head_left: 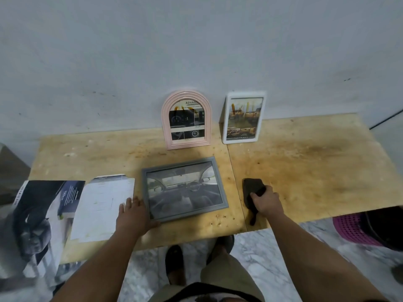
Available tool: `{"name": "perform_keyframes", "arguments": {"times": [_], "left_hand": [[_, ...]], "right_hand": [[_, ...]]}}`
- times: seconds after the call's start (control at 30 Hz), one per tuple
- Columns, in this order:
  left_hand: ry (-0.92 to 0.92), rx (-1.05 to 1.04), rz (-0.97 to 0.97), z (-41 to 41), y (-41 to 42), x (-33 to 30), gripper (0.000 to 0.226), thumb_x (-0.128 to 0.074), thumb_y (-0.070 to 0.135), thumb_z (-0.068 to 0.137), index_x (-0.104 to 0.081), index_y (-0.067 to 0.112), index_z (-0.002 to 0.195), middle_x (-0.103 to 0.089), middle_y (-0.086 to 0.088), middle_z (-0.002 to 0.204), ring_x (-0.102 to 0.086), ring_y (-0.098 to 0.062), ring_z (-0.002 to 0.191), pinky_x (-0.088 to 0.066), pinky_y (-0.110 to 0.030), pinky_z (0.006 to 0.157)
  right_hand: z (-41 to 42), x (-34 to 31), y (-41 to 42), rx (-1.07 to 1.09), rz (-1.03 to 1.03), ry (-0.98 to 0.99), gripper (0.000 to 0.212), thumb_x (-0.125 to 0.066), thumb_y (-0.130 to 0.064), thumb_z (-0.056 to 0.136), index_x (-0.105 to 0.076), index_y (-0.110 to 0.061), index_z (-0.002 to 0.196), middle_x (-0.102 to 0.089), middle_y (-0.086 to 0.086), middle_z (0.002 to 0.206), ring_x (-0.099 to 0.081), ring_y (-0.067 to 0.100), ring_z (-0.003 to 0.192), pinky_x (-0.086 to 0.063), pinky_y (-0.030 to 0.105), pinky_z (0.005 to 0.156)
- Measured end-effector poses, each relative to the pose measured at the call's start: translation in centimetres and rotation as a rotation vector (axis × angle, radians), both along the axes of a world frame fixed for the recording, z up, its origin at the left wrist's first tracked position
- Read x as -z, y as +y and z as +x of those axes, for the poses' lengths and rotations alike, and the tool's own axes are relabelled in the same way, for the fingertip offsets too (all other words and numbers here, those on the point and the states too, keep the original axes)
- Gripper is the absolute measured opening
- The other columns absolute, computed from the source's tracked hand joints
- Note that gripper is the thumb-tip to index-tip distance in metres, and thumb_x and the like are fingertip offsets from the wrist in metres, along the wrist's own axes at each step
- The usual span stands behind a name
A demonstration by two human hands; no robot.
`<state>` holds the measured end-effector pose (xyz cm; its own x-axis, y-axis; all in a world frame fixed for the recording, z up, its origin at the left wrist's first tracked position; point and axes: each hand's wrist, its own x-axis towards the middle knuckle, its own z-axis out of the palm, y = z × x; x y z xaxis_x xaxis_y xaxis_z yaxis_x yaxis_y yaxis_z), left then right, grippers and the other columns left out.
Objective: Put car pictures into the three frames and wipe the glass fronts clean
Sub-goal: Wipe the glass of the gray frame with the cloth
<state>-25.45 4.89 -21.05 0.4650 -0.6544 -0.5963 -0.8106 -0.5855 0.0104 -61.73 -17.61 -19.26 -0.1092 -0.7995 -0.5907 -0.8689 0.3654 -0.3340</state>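
A grey frame lies flat on the wooden table, holding a picture of a car interior. My left hand rests at the frame's left edge, fingers straight, thumb against its front corner. To the right, my right hand grips a dark cloth that lies on the table. A pink arched frame and a white frame stand against the wall, each with a car picture inside.
A white sheet and a car brochure lie at the table's left, the brochure hanging over the front edge. A purple basket sits on the marble floor at the right. My feet show below the table edge.
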Motion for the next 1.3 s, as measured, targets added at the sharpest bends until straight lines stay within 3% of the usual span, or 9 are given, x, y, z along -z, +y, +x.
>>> {"name": "perform_keyframes", "arguments": {"times": [0.17,0.27,0.37,0.5,0.63,0.73,0.83,1.03,1.3], "left_hand": [[0.063,-0.066,-0.038,0.1,-0.3,-0.4,0.116,-0.076,0.072,0.065,-0.032,0.006,0.149,-0.036,-0.015,0.15,-0.039,-0.034,0.136,-0.044,-0.046,0.106],[0.075,-0.061,-0.137,0.3,-0.5,-0.9,0.092,-0.072,0.076,0.066,-0.052,0.014,0.131,-0.056,-0.008,0.122,-0.058,-0.024,0.109,-0.055,-0.039,0.086],[0.111,-0.135,-0.255,0.3,-1.0,-1.5,0.064,-0.062,0.076,0.073,-0.055,0.022,0.107,-0.053,0.002,0.091,-0.056,-0.017,0.078,-0.047,-0.031,0.062],[0.222,-0.363,-0.386,-0.2,-2.1,-1.2,0.048,-0.064,0.055,0.083,-0.051,0.018,0.11,-0.052,-0.003,0.092,-0.057,-0.027,0.086,-0.047,-0.036,0.069],[0.359,-0.631,-0.402,0.3,-3.0,-0.1,0.066,-0.062,0.056,0.077,-0.051,0.013,0.126,-0.058,-0.014,0.112,-0.06,-0.036,0.1,-0.053,-0.042,0.082],[0.398,-0.782,-0.312,0.7,-3.4,0.5,0.085,-0.058,0.065,0.068,-0.049,0.012,0.135,-0.053,-0.019,0.125,-0.057,-0.04,0.109,-0.051,-0.047,0.094],[0.44,-0.884,-0.295,1.0,-2.8,1.5,0.09,-0.052,0.071,0.059,-0.059,0.009,0.125,-0.056,-0.017,0.117,-0.057,-0.037,0.101,-0.051,-0.049,0.096],[0.532,-0.937,-0.447,2.1,-1.5,-1.0,0.065,-0.057,0.052,0.077,-0.062,0.014,0.129,-0.058,-0.017,0.123,-0.059,-0.031,0.095,-0.049,-0.04,0.092],[0.422,-0.909,-0.638,9.2,-0.6,-6.5,0.077,-0.05,0.053,0.07,-0.057,0.012,0.134,-0.056,-0.023,0.13,-0.056,-0.04,0.111,-0.047,-0.046,0.096]], "right_hand": [[0.9,-0.7,0.5,-0.059,0.026,0.252,0.068,-0.065,-0.052,0.09,-0.035,-0.021,0.142,-0.039,0.017,0.137,-0.041,0.042,0.129,-0.042,0.058,0.099],[2.7,-1.8,0.5,-0.156,-0.142,0.29,0.064,-0.058,-0.048,0.095,-0.032,-0.023,0.148,-0.036,0.019,0.142,-0.037,0.042,0.132,-0.036,0.059,0.104],[5.3,-1.7,0.0,-0.242,-0.26,0.177,0.049,-0.05,-0.045,0.099,-0.045,-0.022,0.141,-0.05,0.015,0.136,-0.05,0.037,0.122,-0.044,0.054,0.102],[9.6,-1.5,0.4,-0.301,0.025,-0.196,0.048,-0.06,-0.025,0.098,-0.051,-0.011,0.143,-0.066,0.012,0.128,-0.064,0.022,0.095,-0.055,0.032,0.081],[12.6,0.1,1.8,-0.245,0.089,-0.181,0.039,-0.064,-0.029,0.084,-0.06,-0.014,0.12,-0.059,0.012,0.118,-0.061,0.035,0.104,-0.054,0.041,0.087],[12.2,1.9,2.5,-0.22,0.119,-0.122,0.058,-0.056,-0.041,0.078,-0.057,-0.018,0.131,-0.056,0.014,0.128,-0.06,0.038,0.108,-0.053,0.045,0.095],[11.9,1.5,3.5,-0.184,0.098,-0.147,0.062,-0.056,-0.037,0.084,-0.055,-0.015,0.142,-0.058,0.016,0.136,-0.06,0.038,0.115,-0.052,0.04,0.094],[13.1,-1.3,5.8,-0.157,0.023,-0.209,0.043,-0.063,-0.019,0.093,-0.059,-0.009,0.134,-0.067,0.012,0.125,-0.061,0.026,0.1,-0.05,0.034,0.084],[20.2,-5.3,6.7,-0.225,-0.021,-0.407,0.043,-0.068,-0.017,0.092,-0.055,-0.012,0.132,-0.069,-0.002,0.094,-0.067,0.015,0.08,-0.057,0.028,0.067]]}}
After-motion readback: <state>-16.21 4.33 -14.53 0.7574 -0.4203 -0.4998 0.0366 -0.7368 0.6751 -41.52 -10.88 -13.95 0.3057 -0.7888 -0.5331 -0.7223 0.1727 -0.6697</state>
